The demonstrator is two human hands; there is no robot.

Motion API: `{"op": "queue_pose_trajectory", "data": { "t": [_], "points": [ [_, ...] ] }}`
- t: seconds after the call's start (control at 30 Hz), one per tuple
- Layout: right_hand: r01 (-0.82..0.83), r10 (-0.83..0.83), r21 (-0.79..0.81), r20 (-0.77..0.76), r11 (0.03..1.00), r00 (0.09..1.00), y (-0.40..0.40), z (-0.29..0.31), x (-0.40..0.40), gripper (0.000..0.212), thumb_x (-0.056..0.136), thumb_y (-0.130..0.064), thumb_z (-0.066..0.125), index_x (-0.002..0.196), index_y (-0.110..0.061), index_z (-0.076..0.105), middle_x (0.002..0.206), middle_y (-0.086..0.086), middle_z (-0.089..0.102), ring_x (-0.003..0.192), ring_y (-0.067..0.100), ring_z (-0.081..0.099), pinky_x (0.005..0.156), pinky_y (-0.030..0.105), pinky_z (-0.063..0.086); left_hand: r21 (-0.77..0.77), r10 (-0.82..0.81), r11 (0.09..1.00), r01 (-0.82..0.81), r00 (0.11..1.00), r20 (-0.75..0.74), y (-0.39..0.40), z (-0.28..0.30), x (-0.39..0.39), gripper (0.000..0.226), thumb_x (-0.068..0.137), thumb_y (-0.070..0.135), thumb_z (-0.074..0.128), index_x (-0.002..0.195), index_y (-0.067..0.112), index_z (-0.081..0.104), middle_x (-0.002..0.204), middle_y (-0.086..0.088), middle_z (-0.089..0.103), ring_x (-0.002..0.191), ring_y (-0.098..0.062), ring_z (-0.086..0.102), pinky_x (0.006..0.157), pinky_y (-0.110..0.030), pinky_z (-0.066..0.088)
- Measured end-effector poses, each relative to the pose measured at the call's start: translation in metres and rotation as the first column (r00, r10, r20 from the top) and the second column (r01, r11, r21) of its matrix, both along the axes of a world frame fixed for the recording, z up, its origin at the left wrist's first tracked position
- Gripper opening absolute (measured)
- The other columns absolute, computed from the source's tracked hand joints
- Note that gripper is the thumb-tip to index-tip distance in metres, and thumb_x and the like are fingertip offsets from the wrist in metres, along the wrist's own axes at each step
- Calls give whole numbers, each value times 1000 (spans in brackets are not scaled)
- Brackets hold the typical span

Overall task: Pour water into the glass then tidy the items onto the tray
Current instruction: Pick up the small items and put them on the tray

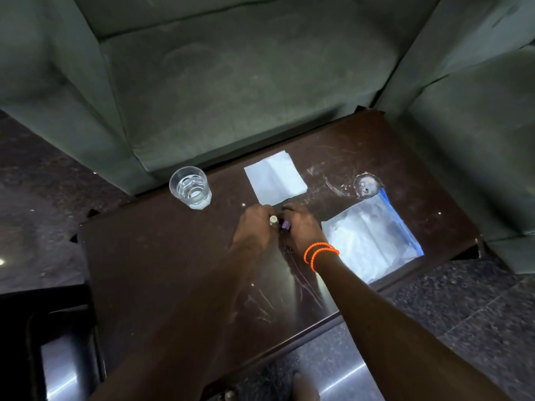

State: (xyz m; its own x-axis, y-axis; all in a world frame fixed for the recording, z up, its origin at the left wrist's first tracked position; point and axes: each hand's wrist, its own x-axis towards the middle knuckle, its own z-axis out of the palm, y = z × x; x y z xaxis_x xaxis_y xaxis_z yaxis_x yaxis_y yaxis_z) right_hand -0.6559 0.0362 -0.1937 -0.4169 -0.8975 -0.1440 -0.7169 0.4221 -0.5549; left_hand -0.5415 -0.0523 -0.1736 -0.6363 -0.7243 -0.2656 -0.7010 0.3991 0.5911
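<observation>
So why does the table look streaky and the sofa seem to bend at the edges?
Head view: overhead light glares off the glossy dark table, showing its scratches as bright streaks; the wide-angle lens bows the green sofa outward; both hands sit dim and slightly soft, while the glass stays fairly crisp.

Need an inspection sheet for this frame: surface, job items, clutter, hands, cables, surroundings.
Surface: dark brown scratched table, glossy, with scattered specks.
Job's things: clear faceted glass upright at the far left edge, water inside; no tray or water container seen.
Clutter: folded white paper; clear zip bag with blue edge; round mark on the table.
Hands: left hand and right hand together pinch a small white-and-purple object; orange bands on the right wrist.
Cables: nothing seen.
Surroundings: green sofa behind; speckled dark floor.
</observation>
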Motion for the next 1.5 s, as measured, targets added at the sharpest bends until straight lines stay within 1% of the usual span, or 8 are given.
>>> {"op": "queue_pose_trajectory", "data": {
  "t": [0.1,0.27,0.5,0.67,0.83,1.23,1.33,1.5],
  "points": [
    [27,-27,20,-20,999,999,-3,2,2,12,77,2,62,82,-8,67,103,7,64,93,28,61,72,24,40,-5,25,1000,-25,1000,-8,-2,5,8,7,83,16,69,88,14,74,93,-10,72,89,-31,66,73,-32,47],
    [35,-37,-57,-17,998,999,-7,32,20,9,79,-6,64,86,-12,63,85,8,63,73,27,59,68,29,50,0,98,995,-98,995,-23,-3,30,33,5,79,17,70,82,20,74,83,-6,73,82,-30,70,73,-35,56],
    [14,-5,-185,49,983,999,-31,82,78,17,85,0,63,99,-4,73,84,16,62,71,31,59,69,23,41,22,261,965,-260,965,-27,-11,75,102,15,82,28,73,93,19,79,87,-9,78,88,-32,73,80,-38,59],
    [-70,85,-184,75,980,994,-51,112,153,6,91,-3,60,88,-2,65,80,16,62,77,32,58,71,32,44,25,400,917,-399,916,-23,-19,111,186,16,83,32,75,92,20,79,86,-9,78,86,-31,73,74,-33,55],
    [-222,246,-217,91,951,965,-71,131,249,10,85,-5,66,91,-12,68,78,10,67,68,30,59,62,26,34,-12,540,842,-540,842,-19,-21,138,294,15,82,34,77,92,22,79,88,-8,78,89,-31,74,77,-35,58],
    [-596,638,-242,167,766,751,-91,149,483,3,89,-19,63,90,-18,60,83,2,63,74,24,59,66,38,48,-76,756,653,-754,655,0,20,166,524,30,78,37,72,65,14,58,70,-13,70,73,-34,68,60,-38,46],
    [-648,681,-218,155,730,716,-87,147,521,6,89,-21,63,89,-16,60,85,4,64,78,26,60,68,40,49,-100,785,617,-780,619,12,33,166,562,24,78,37,76,79,13,75,76,-11,75,75,-31,70,61,-38,48],
    [-714,746,-232,98,661,659,-76,136,565,7,85,-16,72,89,-11,70,94,8,69,93,29,58,81,37,49,-100,800,600,-793,596,71,58,156,604,21,81,32,72,73,13,70,74,-13,73,75,-35,69,64,-45,53]
  ]
}}
